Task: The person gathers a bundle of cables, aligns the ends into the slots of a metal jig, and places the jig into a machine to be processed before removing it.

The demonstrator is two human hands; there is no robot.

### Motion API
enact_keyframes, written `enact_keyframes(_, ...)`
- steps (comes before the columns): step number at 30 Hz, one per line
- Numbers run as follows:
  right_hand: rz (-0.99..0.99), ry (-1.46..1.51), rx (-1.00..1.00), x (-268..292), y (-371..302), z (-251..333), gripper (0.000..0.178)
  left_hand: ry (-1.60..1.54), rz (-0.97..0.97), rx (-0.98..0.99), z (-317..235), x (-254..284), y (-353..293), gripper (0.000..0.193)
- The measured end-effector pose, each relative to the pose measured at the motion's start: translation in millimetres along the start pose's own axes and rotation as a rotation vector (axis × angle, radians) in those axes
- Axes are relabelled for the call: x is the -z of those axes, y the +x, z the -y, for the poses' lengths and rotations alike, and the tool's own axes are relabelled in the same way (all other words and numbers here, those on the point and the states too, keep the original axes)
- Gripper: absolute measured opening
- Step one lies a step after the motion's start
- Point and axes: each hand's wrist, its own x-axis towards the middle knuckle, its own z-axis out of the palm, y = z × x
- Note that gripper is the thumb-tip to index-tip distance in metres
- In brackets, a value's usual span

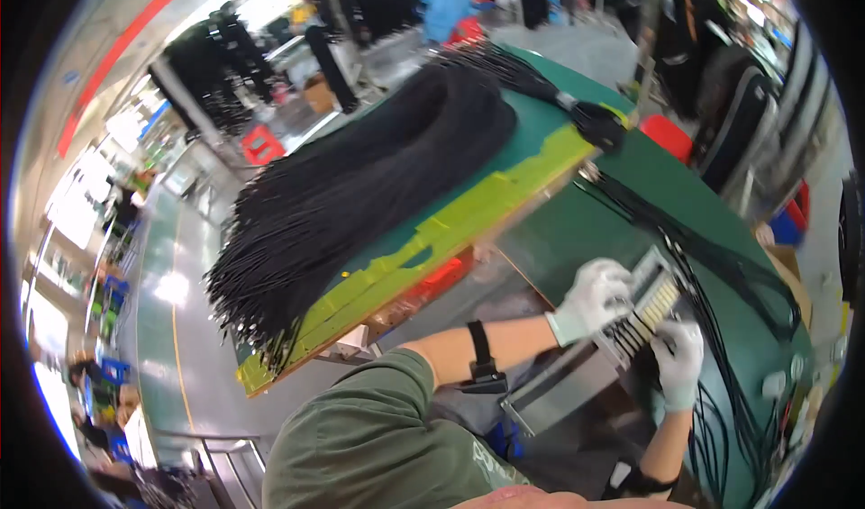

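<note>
A metal fixture (pixel 662 300) with a row of pale slots lies at the right-hand bench, and several short black cable ends (pixel 631 332) sit across its lower part. My left hand (pixel 595 302), in a white glove, is at the fixture's left side with its fingers curled in; what they grip is too small to make out. On the other side my gloved right hand (pixel 678 356) has its fingers pinched at the cable ends, seemingly on a black cable. Below the hands a grey metal box-shaped base (pixel 563 387) reaches toward my body.
A thick bundle of long black cables (pixel 378 167) covers a green bench with a yellow-taped edge (pixel 450 225). More loose black cables (pixel 721 252) run over the green table (pixel 541 239) beyond and right of my hands. A red stool (pixel 667 138) stands past the far edge.
</note>
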Motion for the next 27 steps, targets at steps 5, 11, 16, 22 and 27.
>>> enact_keyframes(5,-0.005,-0.129,0.121,-10,23,-4,0.015,0.134,-0.054,0.055,12,22,2,0.019)
enact_keyframes(11,0.066,-0.181,-0.004,-2,13,-8,0.014,0.027,0.062,0.101,12,17,2,0.019)
enact_keyframes(16,0.016,-0.211,0.051,-4,11,-9,0.013,0.082,0.024,0.063,11,11,0,0.013)
enact_keyframes(22,0.041,-0.188,0.084,-6,13,-12,0.012,0.112,0.031,0.135,13,10,-4,0.014)
enact_keyframes(27,0.105,-0.228,0.082,-9,10,-11,0.01,0.095,0.033,0.117,13,12,-4,0.014)
